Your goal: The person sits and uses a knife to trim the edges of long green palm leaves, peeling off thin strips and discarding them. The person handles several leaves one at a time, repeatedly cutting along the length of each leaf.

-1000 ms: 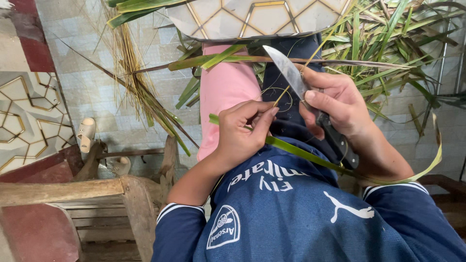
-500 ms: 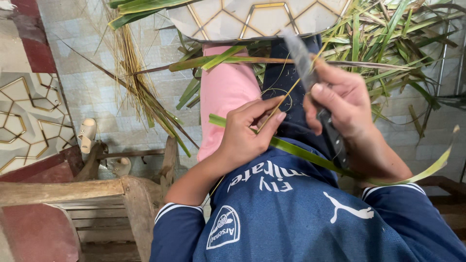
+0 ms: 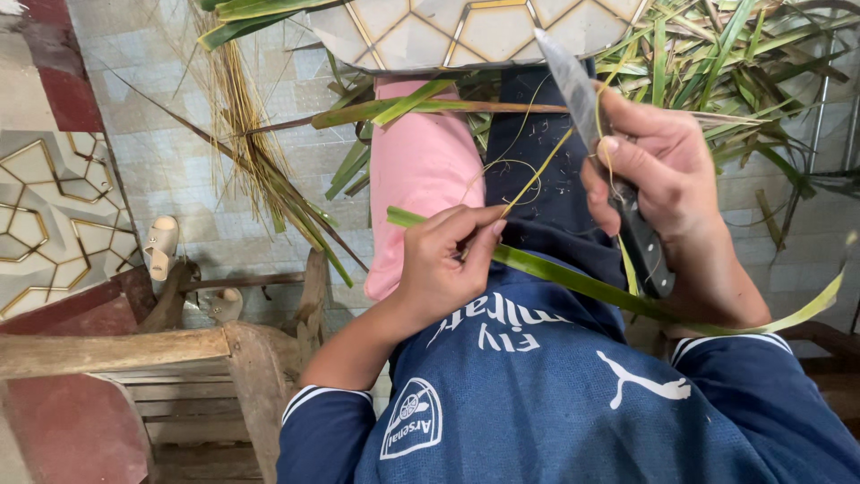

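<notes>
While the left hand (image 3: 439, 269) pinches a long green leaf (image 3: 573, 282) that crosses the lap, its grip is closed on the leaf near the thin yellowish midrib (image 3: 528, 184). The right hand (image 3: 667, 184) is clamped around the dark handle of a knife (image 3: 596, 143), blade pointing away from the body. I judge that the step in hand is stripping the midrib out of the leaf; the next move calls for a steady pull along the rib and a firm pinch. The leaf's far end runs out of view at the right, where blade meets rib is hidden by the fingers, and the pile of leaves (image 3: 717, 63) is cut off above.
</notes>
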